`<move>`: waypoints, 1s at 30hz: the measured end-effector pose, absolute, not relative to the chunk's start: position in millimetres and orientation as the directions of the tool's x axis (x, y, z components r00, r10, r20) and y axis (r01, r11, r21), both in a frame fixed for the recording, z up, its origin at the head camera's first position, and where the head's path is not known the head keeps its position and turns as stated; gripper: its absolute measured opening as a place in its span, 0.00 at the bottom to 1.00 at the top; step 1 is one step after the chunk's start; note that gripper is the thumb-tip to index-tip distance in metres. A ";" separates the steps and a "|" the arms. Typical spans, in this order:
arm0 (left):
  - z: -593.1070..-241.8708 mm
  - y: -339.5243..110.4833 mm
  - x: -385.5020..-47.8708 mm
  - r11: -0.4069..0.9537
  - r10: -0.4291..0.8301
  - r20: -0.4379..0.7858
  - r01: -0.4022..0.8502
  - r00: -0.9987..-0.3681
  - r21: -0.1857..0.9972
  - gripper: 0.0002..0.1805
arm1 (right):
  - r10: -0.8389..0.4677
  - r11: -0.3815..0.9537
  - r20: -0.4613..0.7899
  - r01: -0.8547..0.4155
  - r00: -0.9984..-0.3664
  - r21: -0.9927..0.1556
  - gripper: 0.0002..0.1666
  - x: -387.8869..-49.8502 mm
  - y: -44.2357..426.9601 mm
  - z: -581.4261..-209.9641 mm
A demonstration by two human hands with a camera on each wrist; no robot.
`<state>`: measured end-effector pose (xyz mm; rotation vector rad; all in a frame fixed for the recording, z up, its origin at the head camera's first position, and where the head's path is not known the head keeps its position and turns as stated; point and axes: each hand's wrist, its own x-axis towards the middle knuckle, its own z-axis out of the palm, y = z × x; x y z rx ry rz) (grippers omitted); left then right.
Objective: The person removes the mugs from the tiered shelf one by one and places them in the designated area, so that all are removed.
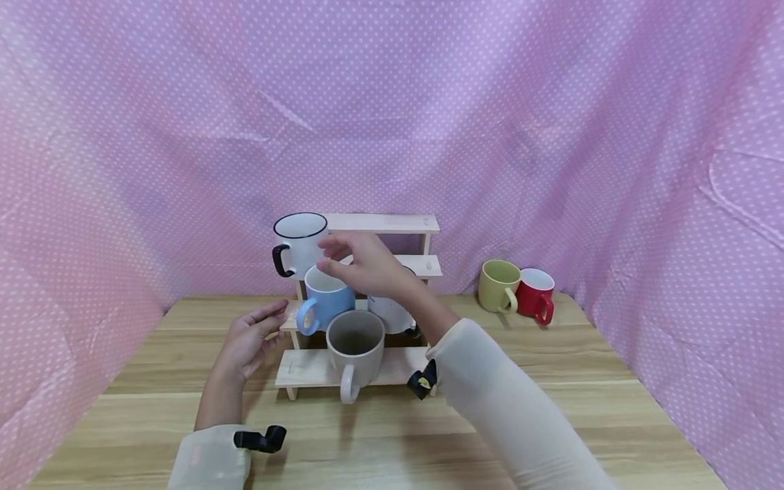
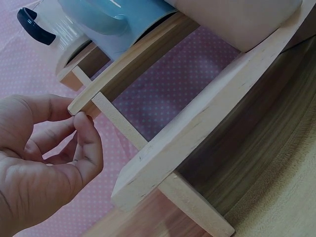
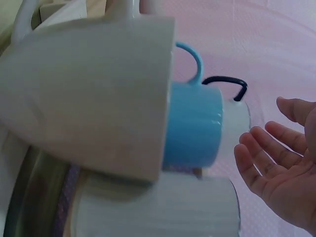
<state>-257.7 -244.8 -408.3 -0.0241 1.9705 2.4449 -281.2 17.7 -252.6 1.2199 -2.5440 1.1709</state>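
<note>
A tiered wooden rack (image 1: pixel 300 371) holds several mugs: a white mug with black rim and handle (image 1: pixel 301 255) at upper left, a blue mug (image 1: pixel 331 299) below it, a whitish mug (image 1: pixel 387 312) partly behind the right arm, and a greyish-beige mug (image 1: pixel 357 347) on the lowest tier. My left hand (image 1: pixel 250 340) pinches the left end of a rack board (image 2: pixel 91 96) between thumb and finger. Above the blue mug, beside the white mug, is my right hand (image 1: pixel 361 262); its fingers are relaxed and hold nothing, apart from the mugs in the right wrist view (image 3: pixel 284 158).
A yellow-green mug (image 1: pixel 497 286) and a red mug (image 1: pixel 535 295) stand side by side at the back right of the wooden table (image 1: pixel 551 408). A pink dotted cloth (image 1: pixel 392 102) hangs behind and around the table.
</note>
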 end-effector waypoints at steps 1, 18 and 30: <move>-408.1 -244.9 -257.4 -0.212 -0.010 -0.016 -0.014 -1.000 0.977 0.27 | -0.633 0.390 0.370 -0.693 -0.680 -0.607 0.25 -281.6 13.8 -253.3; -409.4 -247.3 -255.4 -0.204 0.004 0.005 0.005 -1.000 0.979 0.24 | -0.641 0.394 0.278 -0.617 -0.716 -0.681 0.27 -288.2 -33.7 -264.0; -408.9 -247.5 -256.2 -0.194 0.001 -0.019 -0.019 -1.000 0.981 0.29 | -0.650 0.374 0.244 -0.583 -0.719 -0.721 0.24 -294.2 -42.6 -265.8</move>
